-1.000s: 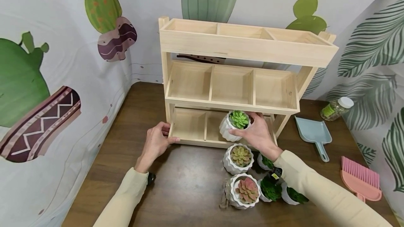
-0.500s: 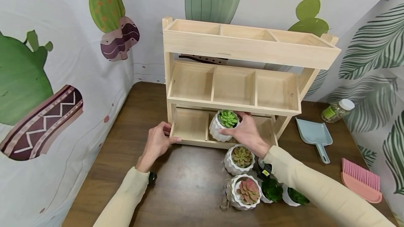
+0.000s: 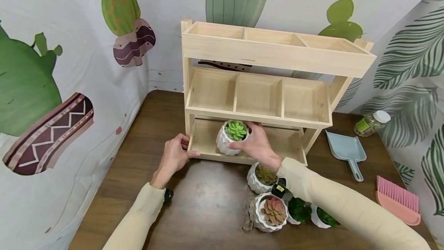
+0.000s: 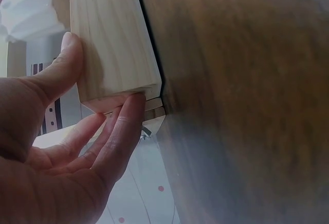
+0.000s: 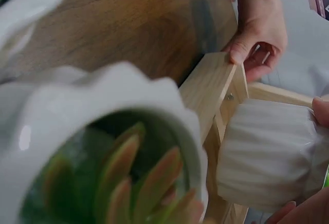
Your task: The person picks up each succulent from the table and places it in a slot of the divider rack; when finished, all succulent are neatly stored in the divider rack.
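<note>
My right hand (image 3: 256, 142) grips a white ribbed pot with a bright green succulent (image 3: 236, 130). The pot is over the left part of the bottom tier of a pale wooden three-tier shelf (image 3: 277, 59). In the right wrist view the same pot (image 5: 267, 154) shows between thumb and fingers, just over the tier's front board (image 5: 208, 85). My left hand (image 3: 173, 155) pinches the left front corner of that tier. Its thumb (image 4: 67, 54) lies at the board's upper edge, with the fingers against the end face in the left wrist view.
On the brown table (image 3: 204, 211), a yellowish-green succulent (image 3: 266, 174) and a pink one (image 3: 274, 211) stand in white pots before the shelf. Darker green plants (image 3: 299, 209) sit beside them, partly behind my right arm. A blue dustpan (image 3: 347, 149), pink brush (image 3: 397, 200) and jar (image 3: 371, 123) lie right.
My right hand has carried the green succulent pot leftward along the bottom tier, from its middle part to its left part. The left hand keeps its hold on the corner.
</note>
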{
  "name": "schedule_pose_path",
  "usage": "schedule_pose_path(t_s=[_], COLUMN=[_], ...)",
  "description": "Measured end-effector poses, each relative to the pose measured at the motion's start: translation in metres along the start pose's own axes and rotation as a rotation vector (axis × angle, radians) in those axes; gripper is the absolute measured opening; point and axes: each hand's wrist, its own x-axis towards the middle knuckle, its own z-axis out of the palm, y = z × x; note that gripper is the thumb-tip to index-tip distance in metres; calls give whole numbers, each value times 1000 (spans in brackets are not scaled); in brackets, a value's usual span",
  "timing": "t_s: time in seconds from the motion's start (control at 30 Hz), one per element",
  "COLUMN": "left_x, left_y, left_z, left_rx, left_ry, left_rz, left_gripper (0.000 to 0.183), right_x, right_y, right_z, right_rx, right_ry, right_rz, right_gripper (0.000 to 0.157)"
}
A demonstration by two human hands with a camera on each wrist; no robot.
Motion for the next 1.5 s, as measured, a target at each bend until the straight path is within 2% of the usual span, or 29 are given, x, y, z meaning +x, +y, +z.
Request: schedule_pose_path(t_s=[0.33, 0.57, 0.83, 1.1, 1.33, 1.5], left_x=[0, 0, 2, 2, 2, 2], left_y=[0, 0, 1, 1, 1, 1], left_z=[1, -1, -4, -2, -1, -2], left_rx=[7, 6, -3, -4, -1, 3], left_ry=[4, 8, 2, -4, 0, 3], left_rz=[3, 6, 4, 4, 9, 12], left_gripper=[57, 56, 55, 54, 53, 53], right_x=[7, 17, 29, 38, 43, 44], right_y=[-11, -17, -21, -19, -20, -21], right_z=[26, 38, 51, 61, 67, 71], right_rx=[-15, -8, -94, -176, -198, -231], right_ry=[-35, -62, -85, -110, -146, -148], right_rz=[-52, -82, -111, -98, -18, 6], right_gripper=[99, 96, 96, 100, 106, 108])
